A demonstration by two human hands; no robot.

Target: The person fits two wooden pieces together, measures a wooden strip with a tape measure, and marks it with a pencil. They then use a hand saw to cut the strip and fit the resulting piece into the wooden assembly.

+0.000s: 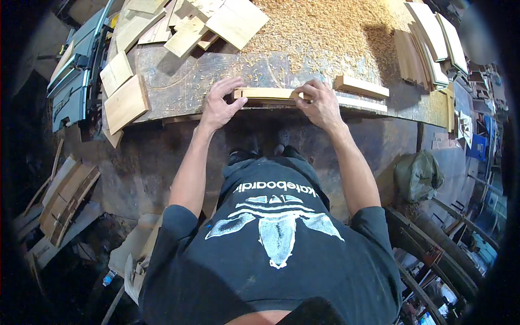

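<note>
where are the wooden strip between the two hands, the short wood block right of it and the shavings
wooden strip (269, 93): head view, middle of its top face
short wood block (361, 86): head view, middle of its length
shavings (319, 32): head view, middle of the pile

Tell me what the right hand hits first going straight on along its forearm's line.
Likely the loose wood shavings on the bench, just beyond the right hand; its height is unclear, so it might pass over them.
</note>
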